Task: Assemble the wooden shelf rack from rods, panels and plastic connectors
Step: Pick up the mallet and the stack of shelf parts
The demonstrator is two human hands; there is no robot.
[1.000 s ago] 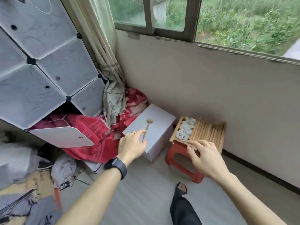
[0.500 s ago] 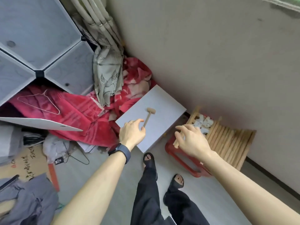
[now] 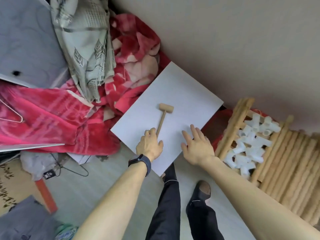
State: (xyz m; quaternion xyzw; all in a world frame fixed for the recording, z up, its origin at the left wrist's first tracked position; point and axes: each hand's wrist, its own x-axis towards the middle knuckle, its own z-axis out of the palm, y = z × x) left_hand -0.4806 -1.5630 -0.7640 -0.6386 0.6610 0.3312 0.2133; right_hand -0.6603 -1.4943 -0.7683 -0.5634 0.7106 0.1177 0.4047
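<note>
Nothing's joined yet, I reckon: my left hand [image 3: 149, 144] grips the mallet [image 3: 163, 118] on the white box [image 3: 181, 90] mid-frame, right hand [image 3: 197, 146] spread open alongside, rods [image 3: 287, 174] and connectors [image 3: 249, 146] heaped loose at right.

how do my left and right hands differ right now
The left hand curls its fingers on the mallet by its handle end; the right hand lies open, fingers spread, holding nothing. The left wears a ring and watch; the right is bare. Both are over the white panel.
</note>
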